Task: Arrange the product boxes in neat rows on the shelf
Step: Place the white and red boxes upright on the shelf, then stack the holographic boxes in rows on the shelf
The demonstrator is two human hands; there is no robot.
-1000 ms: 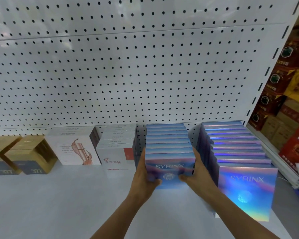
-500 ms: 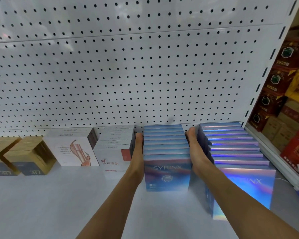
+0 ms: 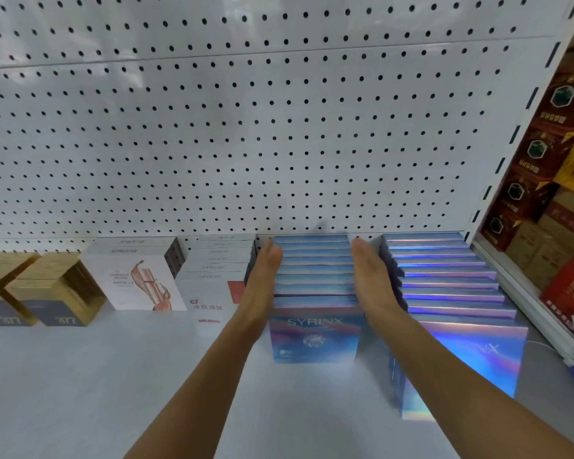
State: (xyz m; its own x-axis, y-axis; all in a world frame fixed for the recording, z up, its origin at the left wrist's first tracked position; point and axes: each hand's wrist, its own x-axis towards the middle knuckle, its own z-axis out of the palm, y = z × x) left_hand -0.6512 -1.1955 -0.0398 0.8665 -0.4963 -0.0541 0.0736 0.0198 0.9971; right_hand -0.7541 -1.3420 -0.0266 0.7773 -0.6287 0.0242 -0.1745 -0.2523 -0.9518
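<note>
Blue boxes (image 3: pixel 314 276) stand in a row on the white shelf (image 3: pixel 80 376), the left hand (image 3: pixel 262 283) and right hand (image 3: pixel 371 279) pressed flat-fingered against its two sides.

On my white shelf (image 3: pixel 80 376) I see gold boxes (image 3: pixel 52 289) at nine o'clock, white boxes (image 3: pixel 136 279) beside them, and two rows of blue boxes (image 3: pixel 314 293) toward three o'clock.
</note>
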